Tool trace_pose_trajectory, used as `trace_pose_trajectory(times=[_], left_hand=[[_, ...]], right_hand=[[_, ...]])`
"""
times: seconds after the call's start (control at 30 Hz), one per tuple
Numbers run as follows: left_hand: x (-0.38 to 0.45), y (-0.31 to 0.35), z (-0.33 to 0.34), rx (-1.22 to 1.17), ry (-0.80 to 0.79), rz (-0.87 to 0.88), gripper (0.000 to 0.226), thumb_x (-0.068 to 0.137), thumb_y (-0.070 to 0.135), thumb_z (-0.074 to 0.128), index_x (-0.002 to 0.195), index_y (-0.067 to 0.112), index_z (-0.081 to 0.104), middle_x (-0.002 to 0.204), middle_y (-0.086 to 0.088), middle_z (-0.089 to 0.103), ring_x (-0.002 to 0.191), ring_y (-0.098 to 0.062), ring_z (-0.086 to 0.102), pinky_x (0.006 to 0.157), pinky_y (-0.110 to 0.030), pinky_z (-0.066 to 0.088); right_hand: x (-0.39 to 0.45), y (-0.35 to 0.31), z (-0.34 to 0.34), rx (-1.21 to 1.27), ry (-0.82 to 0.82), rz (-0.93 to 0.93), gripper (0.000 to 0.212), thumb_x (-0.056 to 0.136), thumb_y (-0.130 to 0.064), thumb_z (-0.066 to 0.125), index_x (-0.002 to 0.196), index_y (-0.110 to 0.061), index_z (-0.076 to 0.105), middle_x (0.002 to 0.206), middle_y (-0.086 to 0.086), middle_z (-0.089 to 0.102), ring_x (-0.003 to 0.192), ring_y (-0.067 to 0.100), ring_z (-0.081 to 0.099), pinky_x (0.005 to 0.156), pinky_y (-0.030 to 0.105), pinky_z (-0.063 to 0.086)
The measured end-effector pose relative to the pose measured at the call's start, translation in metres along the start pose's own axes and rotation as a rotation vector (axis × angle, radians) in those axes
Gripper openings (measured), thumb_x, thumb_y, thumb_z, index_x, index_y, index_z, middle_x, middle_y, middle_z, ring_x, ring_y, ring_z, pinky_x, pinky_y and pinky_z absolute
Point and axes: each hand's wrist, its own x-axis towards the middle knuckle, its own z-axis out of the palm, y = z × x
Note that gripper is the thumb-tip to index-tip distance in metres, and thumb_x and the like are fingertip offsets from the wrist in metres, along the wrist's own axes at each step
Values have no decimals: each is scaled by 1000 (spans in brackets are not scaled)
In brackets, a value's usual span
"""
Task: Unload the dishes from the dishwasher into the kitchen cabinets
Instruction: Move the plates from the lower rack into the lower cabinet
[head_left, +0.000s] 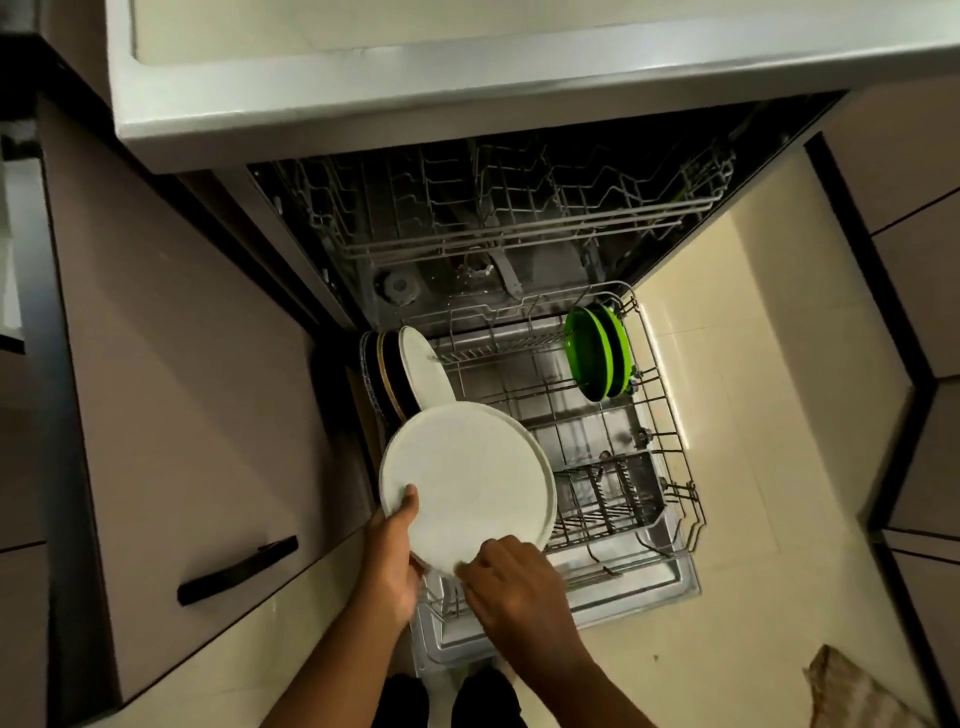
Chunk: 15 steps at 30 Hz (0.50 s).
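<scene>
Far left, at 8 o'clock: cabinet drawer front (208, 364) w/ a black handle (238, 570), shut. Moving in: left hand (390, 558) at 6 o'clock grips the white plate (467, 480) by its near-left edge, thumb on top of the face, fingers curled under the rim. Plate's held roughly flat, face up, just above the front-left of the lower rack (670, 431). Behind it at 10 o'clock of the plate, a row of dishes standing on edge in the rack's left side: a second white plate (428, 369) nearest, dark plates (382, 371) w/ a gold-ish rim behind. Right hand (511, 579) next, at the plate's 5 o'clock edge, fingers curled onto the rim & pinching it; so both hands hold the one plate. Rack's pulled out over the open dishwasher door (644, 587). Upper rack (493, 208) sits at 12 o'clock under the tabletop (467, 93). Over at 2 o'clock of the plate: two green plates (595, 353) upright at the rack's back-right corner, touching each other. Cream floor (753, 364) to the right; a crumpled brownish thing at 4 o'clock, can't tell what.
</scene>
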Motion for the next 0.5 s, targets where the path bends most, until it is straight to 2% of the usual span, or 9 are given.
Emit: trace_pose_trajectory(times=[0.07, 0.13, 0.23, 0.33, 0.4, 0.5], left_hand=[[-12, -12, -19, -31, -39, -50, 39, 95, 35, 58, 129, 17, 59, 115, -12, 71, 103, -33, 68, 74, -42, 59], [-20, -23, -37, -66, -73, -108, 42, 94, 37, 59, 130, 17, 58, 119, -14, 70, 111, -38, 64, 91, -53, 54], [-27, -33, -61, -112, -76, -157, 48, 89, 36, 62, 133, 15, 57, 123, -15, 68, 117, -39, 60, 104, -58, 44], [-30, -38, -78, -131, -97, -140, 47, 90, 33, 62, 133, 18, 56, 122, -11, 69, 116, -36, 62, 90, -50, 54], [-27, -40, -86, -142, -118, -155, 44, 91, 32, 62, 133, 20, 56, 122, -11, 69, 115, -37, 63, 82, -48, 58], [-20, -39, -89, -134, -135, -185, 46, 88, 33, 64, 131, 21, 56, 121, -10, 70, 114, -38, 63, 82, -49, 58]], right_hand=[[-15, -5, -3, 57, -40, -29, 7, 83, -31, 74, 86, -26, 70, 80, -6, 59, 75, 15, 55, 64, 29, 43], [-29, -8, -6, 127, -66, 17, 16, 85, -42, 70, 94, -29, 70, 87, -10, 62, 82, 11, 58, 72, 28, 47], [-29, -6, -14, 175, -1, 156, 19, 88, -40, 69, 102, -28, 72, 93, -11, 67, 87, 9, 60, 77, 28, 51], [3, 3, -19, 183, 77, 285, 16, 90, -31, 68, 103, -24, 72, 96, -9, 68, 90, 9, 62, 79, 22, 51], [36, 12, -15, 196, 72, 381, 14, 91, -29, 68, 101, -21, 72, 96, -7, 69, 89, 9, 62, 76, 19, 49], [86, 26, 0, 205, 0, 454, 17, 91, -28, 66, 103, -18, 73, 99, -3, 69, 85, 14, 66, 70, 27, 54]])
